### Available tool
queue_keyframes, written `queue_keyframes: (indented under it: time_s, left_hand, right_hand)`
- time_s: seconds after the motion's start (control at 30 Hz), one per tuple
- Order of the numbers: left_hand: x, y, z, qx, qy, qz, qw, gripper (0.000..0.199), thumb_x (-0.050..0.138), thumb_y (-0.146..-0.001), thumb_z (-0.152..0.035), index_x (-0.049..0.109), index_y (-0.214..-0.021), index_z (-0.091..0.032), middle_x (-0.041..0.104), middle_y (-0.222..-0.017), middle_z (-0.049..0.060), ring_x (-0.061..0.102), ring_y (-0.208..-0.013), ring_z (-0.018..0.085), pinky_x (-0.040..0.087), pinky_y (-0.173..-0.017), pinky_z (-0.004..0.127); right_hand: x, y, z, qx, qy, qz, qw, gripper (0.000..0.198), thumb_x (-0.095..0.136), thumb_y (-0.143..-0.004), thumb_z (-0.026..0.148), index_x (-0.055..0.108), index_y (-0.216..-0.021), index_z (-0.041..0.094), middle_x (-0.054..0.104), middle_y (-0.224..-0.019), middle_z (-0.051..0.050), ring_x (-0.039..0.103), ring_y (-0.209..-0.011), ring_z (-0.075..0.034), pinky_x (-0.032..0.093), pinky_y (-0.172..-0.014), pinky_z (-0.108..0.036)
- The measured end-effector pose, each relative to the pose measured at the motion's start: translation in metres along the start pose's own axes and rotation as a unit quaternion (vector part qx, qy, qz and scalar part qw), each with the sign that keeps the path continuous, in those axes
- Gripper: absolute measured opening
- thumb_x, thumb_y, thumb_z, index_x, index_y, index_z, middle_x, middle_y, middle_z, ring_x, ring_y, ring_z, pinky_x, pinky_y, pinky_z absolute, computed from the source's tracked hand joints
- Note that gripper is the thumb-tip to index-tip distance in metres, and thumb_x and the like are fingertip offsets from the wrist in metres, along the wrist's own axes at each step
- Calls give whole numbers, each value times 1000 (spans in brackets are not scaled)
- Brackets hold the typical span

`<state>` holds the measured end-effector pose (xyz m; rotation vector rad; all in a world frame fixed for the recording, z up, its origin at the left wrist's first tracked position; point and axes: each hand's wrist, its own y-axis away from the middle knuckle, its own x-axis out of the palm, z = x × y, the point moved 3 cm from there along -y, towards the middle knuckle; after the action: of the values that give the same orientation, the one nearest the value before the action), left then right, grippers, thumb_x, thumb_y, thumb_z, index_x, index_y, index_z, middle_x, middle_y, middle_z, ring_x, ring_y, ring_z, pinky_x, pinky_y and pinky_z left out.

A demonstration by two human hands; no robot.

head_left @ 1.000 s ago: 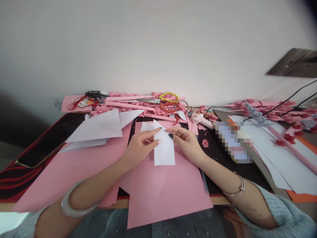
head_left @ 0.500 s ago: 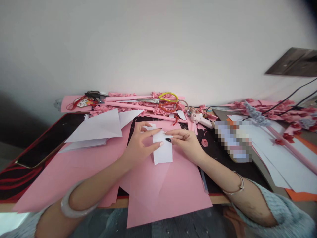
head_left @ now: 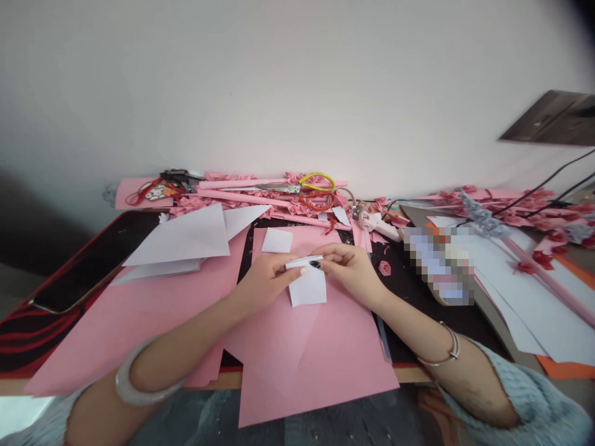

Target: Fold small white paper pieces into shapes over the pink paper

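Note:
A small piece of white paper (head_left: pixel 308 290) is held between both hands above a large pink sheet (head_left: pixel 320 371). Its top edge is folded or rolled over in a narrow strip. My left hand (head_left: pixel 269 272) pinches the strip's left end, thumb on the near side and fingers mostly hidden behind. At the right end, my right hand (head_left: pixel 348 266) grips it between thumb and fingers. Just behind my left hand, another small white paper square (head_left: pixel 277 240) lies on the pink sheet.
White sheets (head_left: pixel 181 235) lie over pink paper on the left, beside a black phone (head_left: pixel 93 266). Scissors (head_left: pixel 297 187) rest on pink paper tubes and flowers at the back. A glue gun (head_left: pixel 374 222) and a small pink paper rose (head_left: pixel 385 267) are on the right.
The top of the white paper has been turned over into a strip. My left fingers have closed onto its left side, uncovering the paper square behind.

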<state>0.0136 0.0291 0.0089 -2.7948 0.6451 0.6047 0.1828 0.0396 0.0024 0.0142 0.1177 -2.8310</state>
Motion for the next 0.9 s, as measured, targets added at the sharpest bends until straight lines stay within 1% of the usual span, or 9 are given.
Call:
queue_keyframes:
  time_s: [0.07,0.17,0.27,0.37,0.5,0.63,0.77,0.9]
  left_hand:
    - [0,-1,2,-7,5,4,1000,25,49,-85,-34,63,-78,-15,54,-65,-1,48,-60,12,34,-54,22]
    - [1,-2,7,-24,26,16,999,27,50,-84,-37,60,-74,-14,48,-62,-3,43,-58,10,31,-53,22]
    - [4,-2,12,-45,65,47,996,28,49,-84,-40,60,-80,-14,51,-67,-2,46,-62,11,33,-56,22]
    - [6,-3,13,-53,90,76,992,31,47,-86,-42,60,-85,-15,54,-73,-1,49,-67,13,36,-60,22]
    - [5,-2,12,-56,95,79,991,30,46,-86,-41,59,-80,-15,52,-70,-2,47,-65,12,34,-59,21]
    - [5,-2,13,-66,72,71,993,28,47,-86,-39,56,-74,-15,46,-65,-3,43,-60,10,31,-56,21]
    - [4,-3,14,-62,68,77,993,26,47,-86,-36,57,-76,-14,48,-67,-2,45,-62,11,33,-58,22]
    - [5,-3,15,-65,79,87,991,23,47,-85,-34,57,-78,-14,51,-69,-1,48,-65,12,35,-59,23]
  right_hand:
    - [1,0,2,-11,31,4,999,15,66,-73,26,66,-83,15,61,-62,1,53,-53,-8,42,-51,-21]
    - [3,1,2,-20,64,5,998,15,66,-73,28,64,-81,15,56,-60,2,47,-50,-7,37,-47,-20]
    - [4,2,-1,6,69,4,998,16,65,-74,29,61,-80,15,52,-56,4,42,-41,-5,32,-39,-19]
    - [3,3,-4,29,57,11,998,17,64,-74,31,59,-78,15,51,-54,5,38,-35,-4,29,-34,-19]
    - [3,3,-4,30,73,11,997,16,64,-74,31,59,-77,15,49,-51,5,39,-36,-5,29,-35,-18]
    - [4,3,-2,36,90,5,995,16,64,-73,30,59,-74,15,48,-51,5,39,-36,-4,29,-35,-18]
    - [6,2,1,46,78,37,995,21,60,-77,35,55,-72,15,47,-50,6,40,-36,-5,28,-36,-18]
    - [4,2,4,48,82,63,993,28,54,-81,39,48,-65,16,43,-46,7,37,-35,-4,27,-38,-18]
